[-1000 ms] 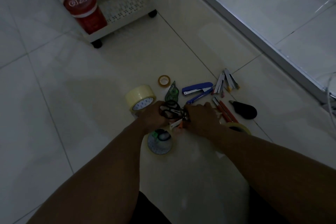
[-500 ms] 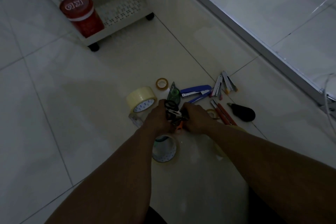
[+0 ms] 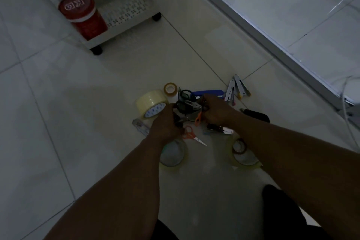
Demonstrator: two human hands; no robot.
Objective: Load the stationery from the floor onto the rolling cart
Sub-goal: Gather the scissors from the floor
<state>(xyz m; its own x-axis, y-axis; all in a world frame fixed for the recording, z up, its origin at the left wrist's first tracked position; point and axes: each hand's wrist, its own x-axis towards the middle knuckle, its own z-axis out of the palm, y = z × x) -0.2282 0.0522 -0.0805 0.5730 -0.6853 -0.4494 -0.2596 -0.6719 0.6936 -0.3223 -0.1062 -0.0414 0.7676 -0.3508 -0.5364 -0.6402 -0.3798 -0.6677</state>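
Stationery lies scattered on the white tile floor. My left hand and my right hand are both closed on a bundle of scissors with black handles, lifted just above the pile; an orange handle hangs from the right hand. A small orange pair of scissors lies on the floor below. Around them are a large clear tape roll, a small tape roll, a blue stapler and two flat tape rolls. The white rolling cart stands at the upper left.
A red lidded tub sits on the cart's bottom shelf. Grey cutters, a black object, a small knife and a clear cutter lie on the floor. A metal frame rail runs diagonally at right, with a cable.
Both hands have lifted the bundle of scissors up off the floor. The small orange scissors and the flat tape rolls beneath are now uncovered.
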